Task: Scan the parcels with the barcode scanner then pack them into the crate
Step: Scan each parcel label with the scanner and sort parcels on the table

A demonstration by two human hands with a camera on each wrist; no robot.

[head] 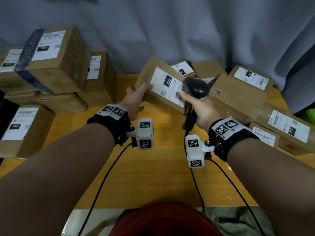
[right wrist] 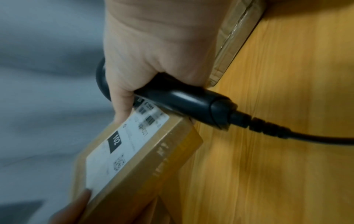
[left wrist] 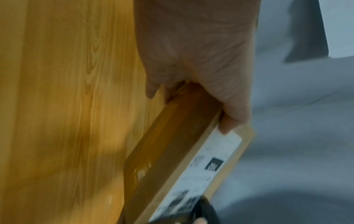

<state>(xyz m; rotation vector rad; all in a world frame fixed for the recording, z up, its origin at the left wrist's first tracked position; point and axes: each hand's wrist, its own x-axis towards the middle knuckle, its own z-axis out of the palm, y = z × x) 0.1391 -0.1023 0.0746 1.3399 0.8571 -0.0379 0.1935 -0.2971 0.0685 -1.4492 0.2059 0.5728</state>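
My left hand point(head: 136, 94) grips the left end of a flat cardboard parcel point(head: 153, 77) with a white label marked 102, tilted up above the wooden table point(head: 153, 167). In the left wrist view my thumb lies on the label's corner of this parcel point(left wrist: 172, 144) and the other fingers are underneath. My right hand point(head: 199, 106) grips a black corded barcode scanner point(head: 197, 87), its head close over the label's right end. In the right wrist view the scanner point(right wrist: 182, 100) sits just above the barcode on the parcel point(right wrist: 134, 151). No crate is in view.
Stacked cardboard parcels point(head: 51, 65) stand at the back left, and one more point(head: 22, 128) sits at the left edge. Several labelled parcels point(head: 238, 92) crowd the back right and right side. A grey curtain point(head: 170, 31) hangs behind. Cables run over the table's near edge.
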